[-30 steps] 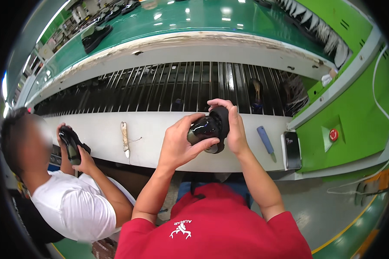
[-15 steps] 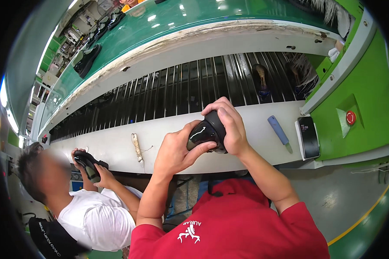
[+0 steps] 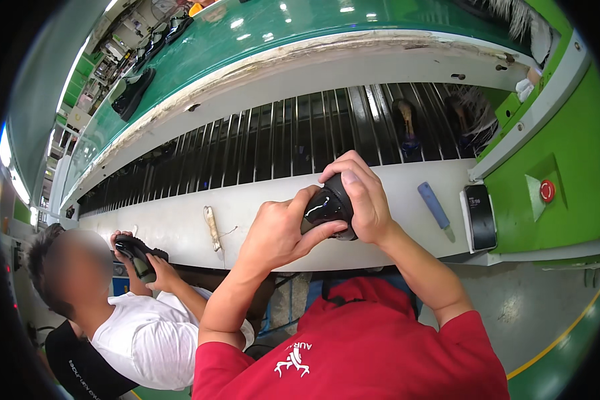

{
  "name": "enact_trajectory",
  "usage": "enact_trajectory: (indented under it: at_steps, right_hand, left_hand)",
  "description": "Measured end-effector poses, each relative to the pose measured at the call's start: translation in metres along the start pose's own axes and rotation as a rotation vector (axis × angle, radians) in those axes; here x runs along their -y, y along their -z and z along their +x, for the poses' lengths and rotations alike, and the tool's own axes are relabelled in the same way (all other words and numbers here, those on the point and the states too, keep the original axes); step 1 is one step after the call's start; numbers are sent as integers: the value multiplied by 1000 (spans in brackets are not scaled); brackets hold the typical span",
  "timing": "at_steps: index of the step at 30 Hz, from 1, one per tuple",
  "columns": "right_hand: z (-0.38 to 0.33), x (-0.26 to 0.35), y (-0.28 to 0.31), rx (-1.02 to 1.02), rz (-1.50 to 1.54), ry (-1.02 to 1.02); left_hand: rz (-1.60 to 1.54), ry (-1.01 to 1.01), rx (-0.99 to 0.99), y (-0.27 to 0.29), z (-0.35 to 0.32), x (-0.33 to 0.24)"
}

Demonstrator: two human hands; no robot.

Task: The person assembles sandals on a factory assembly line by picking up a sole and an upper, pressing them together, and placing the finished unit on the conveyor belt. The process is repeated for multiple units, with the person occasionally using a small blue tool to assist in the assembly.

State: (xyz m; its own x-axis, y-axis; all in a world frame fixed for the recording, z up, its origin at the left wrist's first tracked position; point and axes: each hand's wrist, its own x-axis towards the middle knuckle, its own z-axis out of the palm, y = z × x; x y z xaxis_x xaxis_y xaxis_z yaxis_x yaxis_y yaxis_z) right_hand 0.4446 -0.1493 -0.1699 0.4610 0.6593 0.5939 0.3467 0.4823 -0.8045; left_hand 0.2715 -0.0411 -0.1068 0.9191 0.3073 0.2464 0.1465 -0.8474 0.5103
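Shoe (image 3: 327, 210) barely shifted, both hands clamped on it, long axis tilted up-right

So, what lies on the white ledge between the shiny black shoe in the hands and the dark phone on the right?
In the head view, one blue-handled tool lies between the black shoe and the phone; the rest of the ledge there is bare.

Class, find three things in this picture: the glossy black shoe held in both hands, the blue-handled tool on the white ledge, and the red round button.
black shoe (image 3: 325, 208), head view, on its glossy upper.
blue-handled tool (image 3: 434, 206), head view, middle of handle.
red button (image 3: 547, 191), head view, button centre.
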Motion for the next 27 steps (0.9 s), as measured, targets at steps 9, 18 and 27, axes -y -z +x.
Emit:
enact_trajectory:
  at_steps: [9,18,27]
  right_hand:
    - [4,6,11,51,-101,12]
    - [-9,16,-2,36,-215,127]
    - [-51,22,-2,275,-239,-6]
  left_hand:
    - [-19,-93,-112,-8,10,-2]
    - [-77,-75,-316,-24,-12,1]
    - [-555,207,-622,-46,-39,38]
